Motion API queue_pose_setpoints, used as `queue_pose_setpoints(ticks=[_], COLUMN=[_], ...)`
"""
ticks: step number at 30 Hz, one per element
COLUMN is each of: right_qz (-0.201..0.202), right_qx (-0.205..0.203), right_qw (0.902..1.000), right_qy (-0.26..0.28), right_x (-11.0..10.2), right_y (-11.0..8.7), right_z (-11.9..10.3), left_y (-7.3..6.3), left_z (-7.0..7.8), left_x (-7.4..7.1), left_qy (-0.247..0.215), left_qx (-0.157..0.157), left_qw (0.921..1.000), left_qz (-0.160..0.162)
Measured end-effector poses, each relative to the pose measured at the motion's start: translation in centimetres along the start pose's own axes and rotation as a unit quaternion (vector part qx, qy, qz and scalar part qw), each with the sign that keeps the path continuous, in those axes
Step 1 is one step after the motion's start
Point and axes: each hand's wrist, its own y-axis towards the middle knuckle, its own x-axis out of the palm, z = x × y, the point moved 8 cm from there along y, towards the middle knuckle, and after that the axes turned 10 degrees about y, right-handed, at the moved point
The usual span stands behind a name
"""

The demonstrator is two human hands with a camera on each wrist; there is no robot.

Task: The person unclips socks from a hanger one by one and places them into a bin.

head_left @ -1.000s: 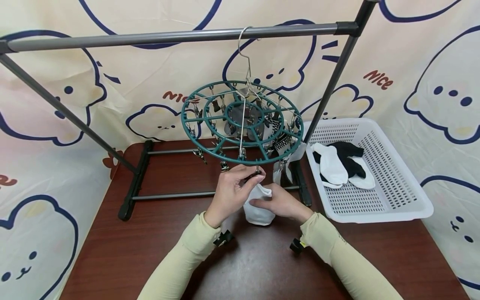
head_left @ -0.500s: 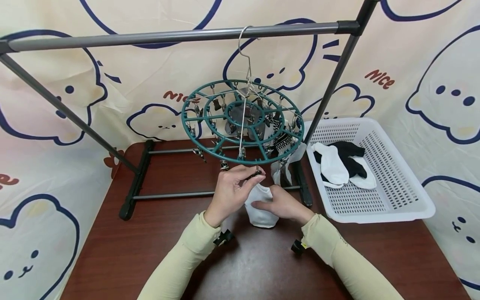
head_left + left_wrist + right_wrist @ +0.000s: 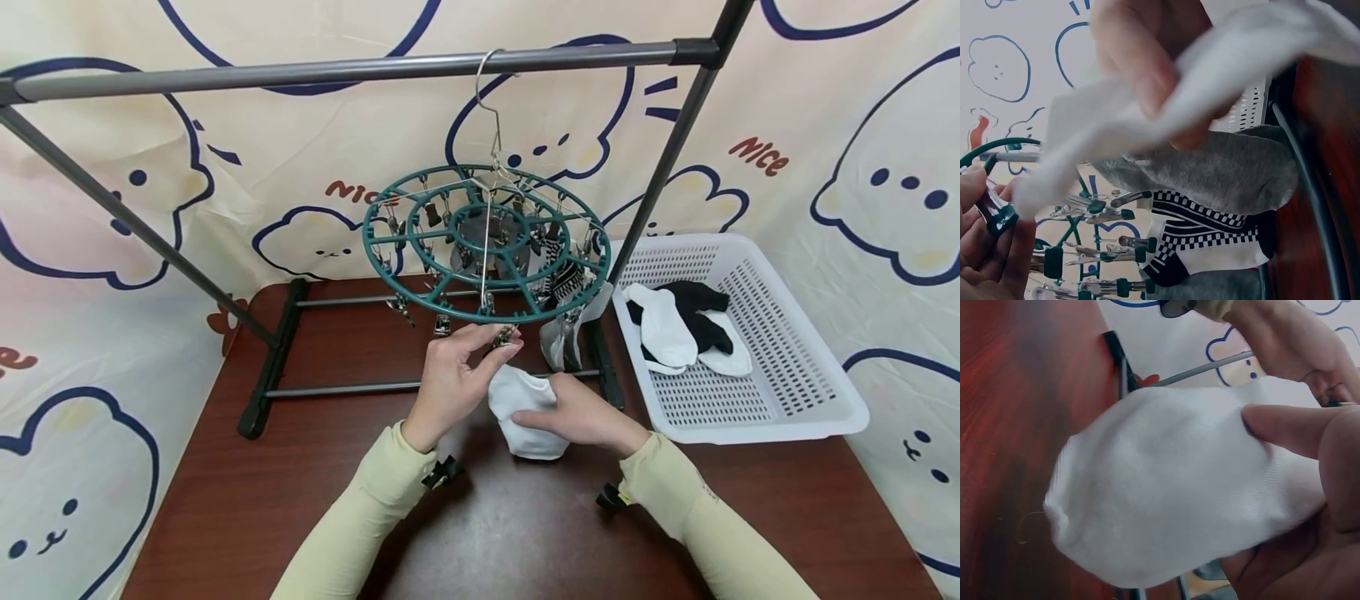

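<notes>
My left hand [image 3: 450, 379] pinches a metal clip [image 3: 504, 336] with dark green tips between thumb and fingers, at the front rim of a round green sock hanger [image 3: 366, 237]. Just to its right, my right hand [image 3: 588, 414] grips a white sock [image 3: 525, 427], thumb on top and fingers behind. The sock's upper edge lies below the clip, apart from it. In the left wrist view the sock [image 3: 1147, 125] is blurred and passes close to the clip [image 3: 1000, 215]. Filling much of the right wrist view, the sock [image 3: 1166, 481] has its toe towards the table.
Grey socks [image 3: 1210, 169] and a black-and-white patterned sock [image 3: 1207, 240] hang on the hanger's right side, among several bare clips. A dark metal rack bar [image 3: 337, 73] carries the hanger. At right stands a white basket [image 3: 757, 435] with white socks [image 3: 663, 333] and black socks [image 3: 693, 304].
My right hand has drawn the white sock slightly right and down, away from the clip. My left hand has shifted a little left, still pinching the clip, and the hanger has tilted slightly.
</notes>
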Motion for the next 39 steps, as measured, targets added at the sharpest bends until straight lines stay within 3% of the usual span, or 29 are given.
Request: queue_pose_setpoints(ticks=[9, 14, 20, 25, 39], right_qz=[0.016, 0.036, 0.061, 0.080, 0.138], right_qx=[-0.003, -0.023, -0.017, -0.020, 0.046], right_qw=[0.9999, 0.9991, 0.9978, 0.9966, 0.9885], right_qy=[-0.004, 0.007, 0.021, -0.005, -0.040], right_x=[-2.7, -4.8, -6.9, -8.3, -12.9], right_y=[-2.7, -4.0, -5.3, -6.0, -8.1], right_z=[-2.1, -3.4, -4.2, -4.9, -4.0], left_y=[0.1, 0.1, 0.1, 0.0, -0.2], left_z=[0.1, 0.1, 0.0, -0.1, -0.2], left_x=[-0.3, -0.5, -0.5, -0.5, -0.9], left_qy=[0.010, -0.001, -0.015, -0.013, -0.004], left_qx=[0.003, 0.005, 0.004, 0.002, -0.004], left_qw=[0.9999, 0.9999, 0.9998, 0.9998, 0.9998], left_qz=[0.004, 0.014, 0.016, 0.014, 0.021])
